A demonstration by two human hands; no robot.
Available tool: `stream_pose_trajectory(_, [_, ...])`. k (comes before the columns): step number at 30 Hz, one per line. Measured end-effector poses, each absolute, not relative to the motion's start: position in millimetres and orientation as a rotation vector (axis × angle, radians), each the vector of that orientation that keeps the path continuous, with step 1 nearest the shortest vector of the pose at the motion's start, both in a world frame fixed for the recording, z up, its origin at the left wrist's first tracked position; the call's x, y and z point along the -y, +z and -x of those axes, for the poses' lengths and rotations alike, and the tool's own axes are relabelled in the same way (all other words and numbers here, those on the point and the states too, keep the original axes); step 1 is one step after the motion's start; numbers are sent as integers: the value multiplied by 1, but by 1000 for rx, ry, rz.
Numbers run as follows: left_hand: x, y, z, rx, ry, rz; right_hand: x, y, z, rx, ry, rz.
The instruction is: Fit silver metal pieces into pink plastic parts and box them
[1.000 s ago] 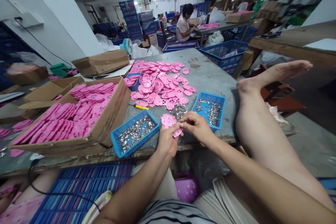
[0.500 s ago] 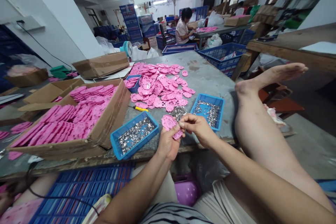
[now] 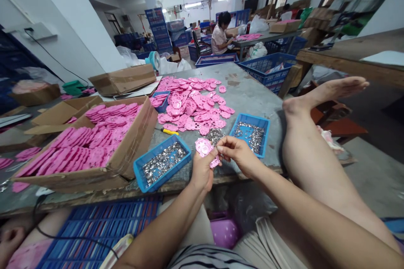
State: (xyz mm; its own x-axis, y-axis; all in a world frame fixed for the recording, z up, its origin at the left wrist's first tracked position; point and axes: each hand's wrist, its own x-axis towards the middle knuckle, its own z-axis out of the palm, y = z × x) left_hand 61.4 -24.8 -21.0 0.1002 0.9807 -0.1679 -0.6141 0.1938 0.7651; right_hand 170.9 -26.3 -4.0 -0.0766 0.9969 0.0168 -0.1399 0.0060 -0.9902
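Observation:
A pink plastic piece (image 3: pixel 204 146) is held in my left hand (image 3: pixel 202 171), its thumb across the lower part. The fingers of my right hand (image 3: pixel 235 151) are pinched together at the piece's right edge, touching the left fingertips; anything between them is too small to make out. Left of the hands, a blue tray (image 3: pixel 139 173) holds small shiny metal parts. Another blue tray (image 3: pixel 267 134) with metal parts lies to the right. Behind the hands are a small heap of metal parts (image 3: pixel 216 135) and a large pile of pink pieces (image 3: pixel 192 107).
A cardboard box (image 3: pixel 139 147) full of pink pieces stands at the left. A yellow screwdriver (image 3: pixel 169 131) lies behind the left tray. A bare leg (image 3: pixel 309 147) rests at the table's right side. A person (image 3: pixel 220 35) sits farther back at another table.
The pink piece has tilted slightly in my left hand and now catches more light. Both hands keep nearly the same place. At the lower left, another person's hand has come further into view.

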Motion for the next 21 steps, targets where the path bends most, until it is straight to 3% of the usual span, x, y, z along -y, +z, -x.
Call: stream_pose_trajectory(21, [22, -28, -51, -795, 1121, -597, 36, 0, -181, 2445, -32, 1391])
